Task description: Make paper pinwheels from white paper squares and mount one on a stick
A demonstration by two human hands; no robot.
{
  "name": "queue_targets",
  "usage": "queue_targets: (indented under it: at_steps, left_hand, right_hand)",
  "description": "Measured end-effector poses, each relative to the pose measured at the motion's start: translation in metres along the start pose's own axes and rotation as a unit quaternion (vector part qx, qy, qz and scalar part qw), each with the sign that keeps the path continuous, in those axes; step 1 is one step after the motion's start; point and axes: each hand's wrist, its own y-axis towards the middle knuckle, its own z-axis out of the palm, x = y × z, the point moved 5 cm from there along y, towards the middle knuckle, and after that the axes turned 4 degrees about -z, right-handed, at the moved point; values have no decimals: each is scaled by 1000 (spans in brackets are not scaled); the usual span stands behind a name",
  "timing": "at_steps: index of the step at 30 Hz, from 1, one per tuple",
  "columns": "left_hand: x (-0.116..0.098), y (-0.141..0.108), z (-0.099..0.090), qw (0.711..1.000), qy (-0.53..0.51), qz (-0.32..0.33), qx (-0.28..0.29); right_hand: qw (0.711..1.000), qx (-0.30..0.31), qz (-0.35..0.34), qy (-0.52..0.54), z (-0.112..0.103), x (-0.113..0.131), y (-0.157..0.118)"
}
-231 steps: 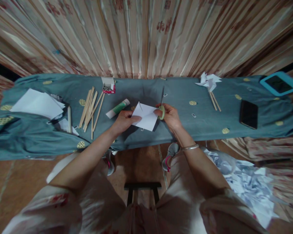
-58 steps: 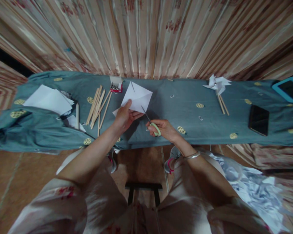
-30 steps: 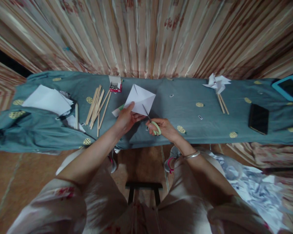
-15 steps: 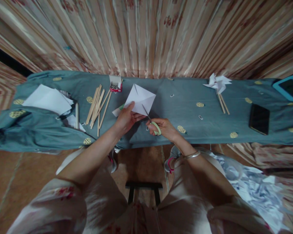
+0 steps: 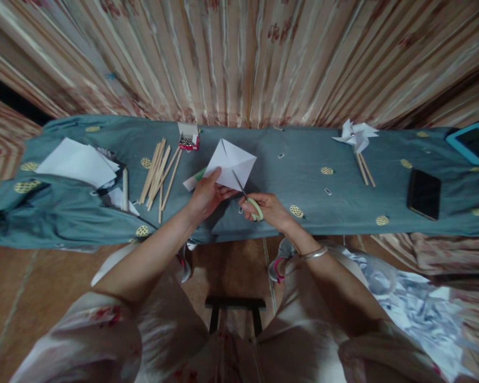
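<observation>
A square sheet of white paper [image 5: 239, 159] is pinched in my left hand [image 5: 208, 192], thumb on top and fingers underneath. Crease lines cross the sheet, and a slit runs in from its far corner. My right hand [image 5: 268, 208] grips scissors [image 5: 256, 209] with pale green handles. Their blades lie at the sheet's near corner and point toward its middle. Under my left hand, a white and green flat piece [image 5: 191, 182] partly shows on the cloth. A small red box [image 5: 189, 141] of metal pins or tacks stands open just beyond, to the left.
Wooden sticks [image 5: 155, 173], a white pen-like stick [image 5: 125, 189] and a stack of white paper [image 5: 74, 162] lie on the left. To the right are a white paper pinwheel [image 5: 356, 136], a black phone [image 5: 423, 194] and a blue-framed device [image 5: 475, 142]. A curtain [image 5: 239, 64] hangs behind.
The paper has shifted very slightly to the right in my left hand. The scissors and my right hand stay almost where they were.
</observation>
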Motion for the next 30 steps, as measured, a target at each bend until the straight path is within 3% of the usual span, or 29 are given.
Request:
queue_targets:
  at_steps: [30]
  left_hand:
    - [-1, -1, 2, 1000, 11, 3, 6]
  right_hand:
    - [1000, -10, -6, -5, 1, 1, 0]
